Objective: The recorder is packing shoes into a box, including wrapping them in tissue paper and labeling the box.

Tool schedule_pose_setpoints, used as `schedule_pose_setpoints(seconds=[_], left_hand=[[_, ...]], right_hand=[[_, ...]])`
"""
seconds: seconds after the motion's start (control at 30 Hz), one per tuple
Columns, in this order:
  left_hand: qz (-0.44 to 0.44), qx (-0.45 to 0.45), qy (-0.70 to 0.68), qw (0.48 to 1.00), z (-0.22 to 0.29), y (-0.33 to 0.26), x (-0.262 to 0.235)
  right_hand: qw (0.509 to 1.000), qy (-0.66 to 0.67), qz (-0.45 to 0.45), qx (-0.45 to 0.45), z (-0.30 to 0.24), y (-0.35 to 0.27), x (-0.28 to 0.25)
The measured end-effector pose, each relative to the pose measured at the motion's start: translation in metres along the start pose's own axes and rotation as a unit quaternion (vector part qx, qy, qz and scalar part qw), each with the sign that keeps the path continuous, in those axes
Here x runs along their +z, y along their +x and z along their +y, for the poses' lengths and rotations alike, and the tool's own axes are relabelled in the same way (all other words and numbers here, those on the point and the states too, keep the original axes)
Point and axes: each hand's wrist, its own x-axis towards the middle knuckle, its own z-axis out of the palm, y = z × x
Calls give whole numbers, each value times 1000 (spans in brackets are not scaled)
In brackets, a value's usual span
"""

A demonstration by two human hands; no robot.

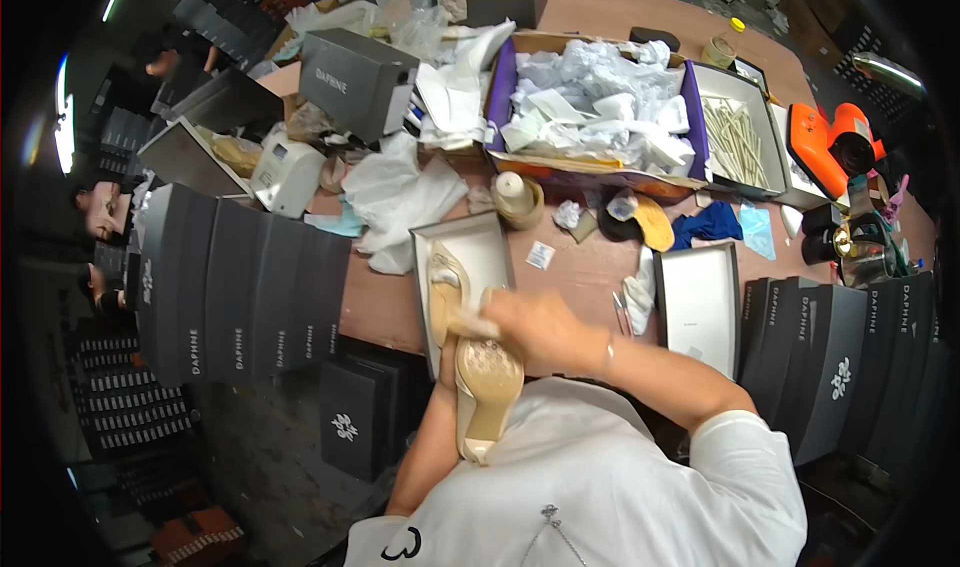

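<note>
A beige heeled shoe (489,367) is held up in front of my chest, its sole facing me and its heel pointing down. My left hand (450,352) is at the back of this shoe and seems to support it; the shoe hides most of its fingers. Across the toe end lies my right hand (535,329), blurred, with its fingers closed around something pale that I cannot make out. Just beyond, a matching beige shoe (445,287) rests in a shallow white-lined box (482,242) on the table.
Stacked dark shoeboxes (240,287) flank me on the left, and more dark boxes (810,357) on the right. A purple-edged carton (600,172) holds crumpled paper. Nearby are a tape roll (518,207), an opened box (698,302), a tray of sticks (740,132) and an orange device (820,152).
</note>
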Motion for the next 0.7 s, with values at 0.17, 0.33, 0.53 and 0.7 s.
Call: schedule_pose_setpoints(seconds=[0.17,0.33,0.53,0.7], left_hand=[[92,56,-98,989,17,5,13],[13,177,319,931,111,7,-19],[258,368,658,605,215,70,-83],[128,271,835,462,129,70,-44]], right_hand=[[997,-50,-57,-2,7,12,20],[796,521,62,303,69,30,24],[612,640,42,462,72,-12,49],[517,730,73,442,89,-15,49]])
